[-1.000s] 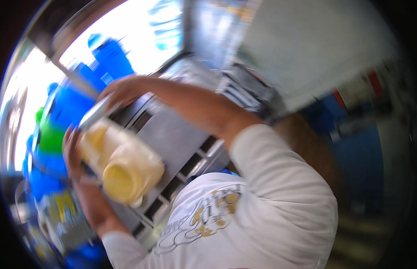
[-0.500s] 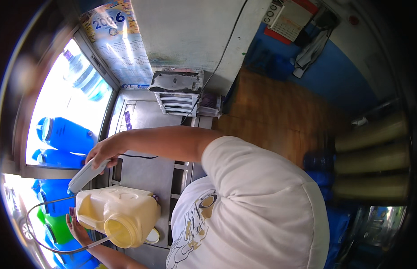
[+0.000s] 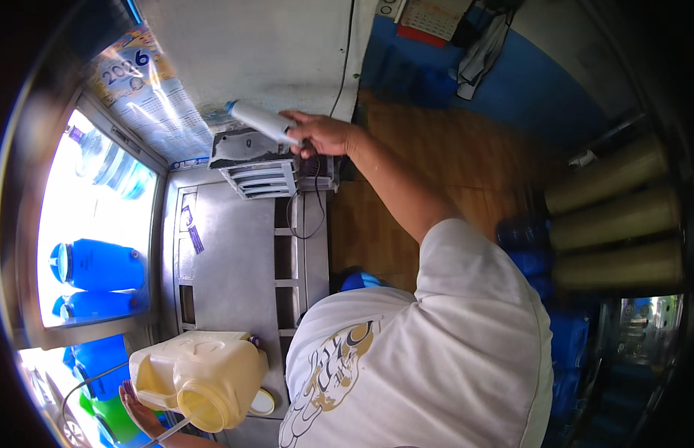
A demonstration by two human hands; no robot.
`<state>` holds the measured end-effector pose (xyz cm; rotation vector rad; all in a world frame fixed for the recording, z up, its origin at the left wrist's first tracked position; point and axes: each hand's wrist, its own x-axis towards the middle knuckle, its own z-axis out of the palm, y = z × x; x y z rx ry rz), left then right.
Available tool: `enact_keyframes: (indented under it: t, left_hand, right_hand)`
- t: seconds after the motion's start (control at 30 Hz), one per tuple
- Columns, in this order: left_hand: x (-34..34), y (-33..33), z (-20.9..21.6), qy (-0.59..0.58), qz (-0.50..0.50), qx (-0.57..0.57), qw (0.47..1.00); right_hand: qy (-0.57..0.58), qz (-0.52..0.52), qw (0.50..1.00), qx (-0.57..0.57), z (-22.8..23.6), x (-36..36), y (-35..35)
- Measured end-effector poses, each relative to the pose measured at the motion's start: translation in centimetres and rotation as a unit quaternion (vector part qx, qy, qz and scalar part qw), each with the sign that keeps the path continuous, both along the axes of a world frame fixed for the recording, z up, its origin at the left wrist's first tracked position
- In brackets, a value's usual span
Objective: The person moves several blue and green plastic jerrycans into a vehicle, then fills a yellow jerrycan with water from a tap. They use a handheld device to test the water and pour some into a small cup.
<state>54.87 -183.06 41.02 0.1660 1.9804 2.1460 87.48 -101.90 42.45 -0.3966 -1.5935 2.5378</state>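
My right hand (image 3: 321,134) is closed around one end of a pale grey, tube-shaped corded tool (image 3: 261,119), its bluish tip pointing to the far left. It is held over the top of a small drawer unit (image 3: 250,149). At lower left, my left hand (image 3: 142,414) has its fingers stretched out beside a cream plastic jug (image 3: 213,366); part of the palm is hidden, and I cannot tell whether it touches the jug. The jug lies tilted with its wide mouth uncovered. A clear tube (image 3: 175,431) runs into that mouth. A round lid (image 3: 263,403) rests beside the jug.
The steel counter (image 3: 235,261) carries a purple packet strip (image 3: 192,230). A dark cord (image 3: 306,235) loops at its right edge. Blue drums (image 3: 104,265) stand behind the window at left, a green one (image 3: 116,418) below. Large pale cylinders (image 3: 616,224) stand at right.
My right hand has carried the corded tool from beside the jug up to the drawer unit. My left hand stays by the jug. The whole view has shifted slightly.
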Motion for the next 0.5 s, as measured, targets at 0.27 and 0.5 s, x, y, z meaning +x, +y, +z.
enact_keyframes:
  t: [0.27,0.5]
  left_hand:
    - [0.1,2.2,-0.1,-0.008,0.011,-0.085,0.996]
    - [0.9,3.8,0.6,-0.006,0.013,-0.128,0.992]
  right_hand:
    - [-0.068,-0.025,0.997,0.033,-2.4,-1.3,7.2]
    - [-0.099,-0.007,0.995,0.012,-5.6,-3.4,8.6]
